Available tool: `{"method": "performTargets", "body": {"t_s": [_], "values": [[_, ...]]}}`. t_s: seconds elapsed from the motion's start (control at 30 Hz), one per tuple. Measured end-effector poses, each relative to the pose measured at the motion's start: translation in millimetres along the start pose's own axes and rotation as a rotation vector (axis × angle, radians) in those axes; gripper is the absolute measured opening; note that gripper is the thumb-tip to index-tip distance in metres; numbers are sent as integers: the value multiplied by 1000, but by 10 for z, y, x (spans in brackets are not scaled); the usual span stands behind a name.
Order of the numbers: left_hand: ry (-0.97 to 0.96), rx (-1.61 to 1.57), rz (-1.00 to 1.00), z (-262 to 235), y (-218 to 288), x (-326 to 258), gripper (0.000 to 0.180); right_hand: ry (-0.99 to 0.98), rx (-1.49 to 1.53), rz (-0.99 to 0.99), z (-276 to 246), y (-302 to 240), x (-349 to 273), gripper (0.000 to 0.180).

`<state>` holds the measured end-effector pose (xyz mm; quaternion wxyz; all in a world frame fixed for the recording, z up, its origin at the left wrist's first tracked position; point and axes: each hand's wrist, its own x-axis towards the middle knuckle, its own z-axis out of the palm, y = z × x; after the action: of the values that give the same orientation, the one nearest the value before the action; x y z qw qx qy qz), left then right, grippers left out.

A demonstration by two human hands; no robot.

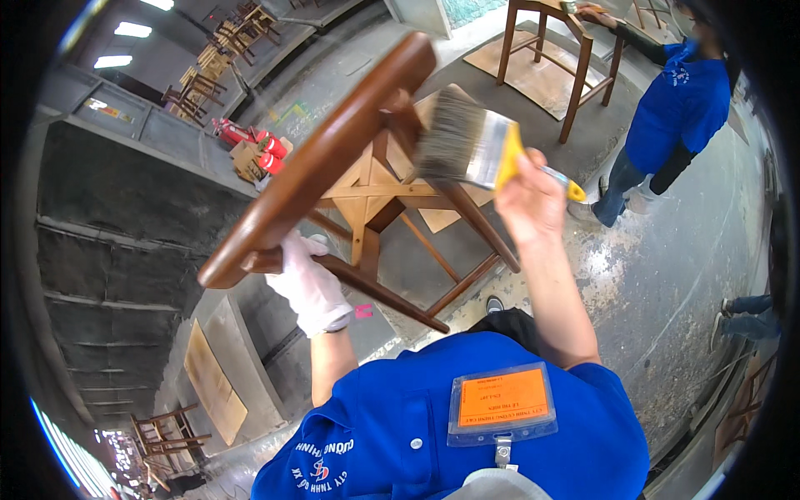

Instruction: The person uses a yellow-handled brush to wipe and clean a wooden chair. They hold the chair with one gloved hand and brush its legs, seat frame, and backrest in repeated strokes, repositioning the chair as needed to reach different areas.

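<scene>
Stool [333,167], dark-stained wood, held up and tipped on its side so the underside braces and legs face the person, with the round seat edge turned away to the left. Left hand [307,279], in a white glove, is closed around one leg to steady it in the air. Right hand [533,200], bare, grips a wide yellow-handled paintbrush [471,142], its bristles touching the frame under the seat; a co-worker in blue [675,108] stands well apart beside another stool [554,50].

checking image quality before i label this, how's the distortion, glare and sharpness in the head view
Head view: strong fisheye bend, with a black rim at the corners; the ceiling lights are blown out; a pale glare patch lies on the floor; the brush in the right hand, the wooden stool and the gloved left hand read fairly sharp.
</scene>
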<state>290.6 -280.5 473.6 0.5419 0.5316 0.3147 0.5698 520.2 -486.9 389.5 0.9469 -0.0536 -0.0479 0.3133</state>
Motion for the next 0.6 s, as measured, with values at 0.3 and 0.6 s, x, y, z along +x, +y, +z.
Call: {"method": "performTargets", "body": {"t_s": [0.3,0.6], "values": [[62,11,62,535,-65,1113,26,254,-235,-29,-1198,420,537,23],[-75,112,-54,548,-926,2187,29,1163,-826,-92,-2999,-361,-96,19]]}}
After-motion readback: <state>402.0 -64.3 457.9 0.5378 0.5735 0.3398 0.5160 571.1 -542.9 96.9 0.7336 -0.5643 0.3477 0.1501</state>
